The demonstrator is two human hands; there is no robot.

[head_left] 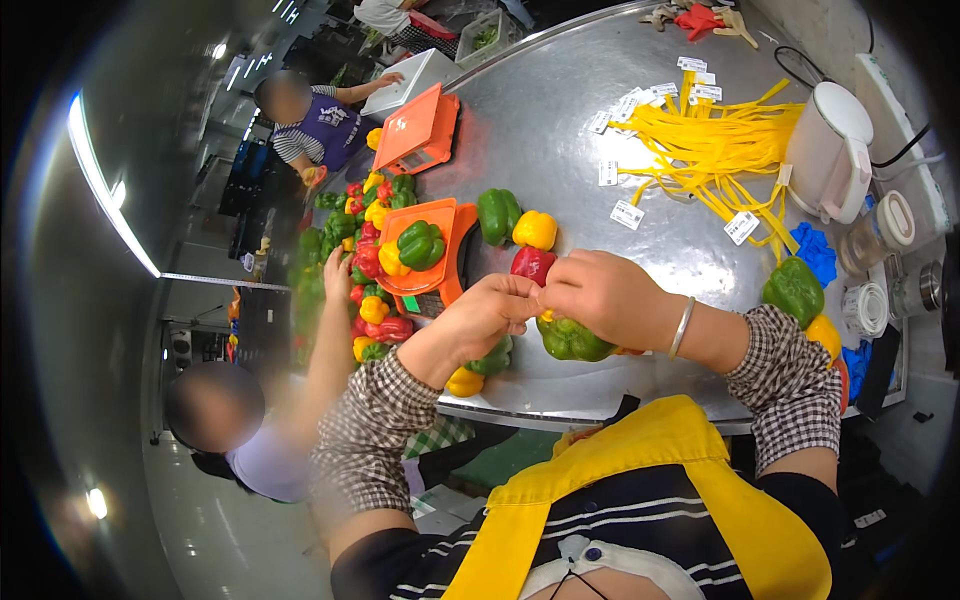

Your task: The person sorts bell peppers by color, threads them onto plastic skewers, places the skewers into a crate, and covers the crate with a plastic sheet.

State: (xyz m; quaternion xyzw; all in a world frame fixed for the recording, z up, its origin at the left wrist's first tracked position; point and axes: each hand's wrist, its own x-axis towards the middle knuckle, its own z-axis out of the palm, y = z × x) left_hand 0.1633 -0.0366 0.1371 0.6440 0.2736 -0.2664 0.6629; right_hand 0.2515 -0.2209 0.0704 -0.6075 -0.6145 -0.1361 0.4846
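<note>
My left hand (488, 318) and my right hand (608, 298) meet above the metal table, fingertips pinched together. Whatever lies between the fingers is too small and covered to name. Right below my right hand is a green bell pepper (575, 341). Just beyond the fingertips a red bell pepper (532, 264) lies in line with a yellow bell pepper (537, 230) and another green pepper (498, 216). Beside my left wrist sit a partly covered green pepper (494, 357) and a yellow one (465, 382).
An orange scale (455, 245) bearing peppers stands left, near a pepper pile (375, 310) where a co-worker's hand (338, 274) reaches. Behind it is a second orange scale (418, 130). Yellow tagged strips (700, 135), a white kettle (828, 150) and jars (878, 235) occupy the right.
</note>
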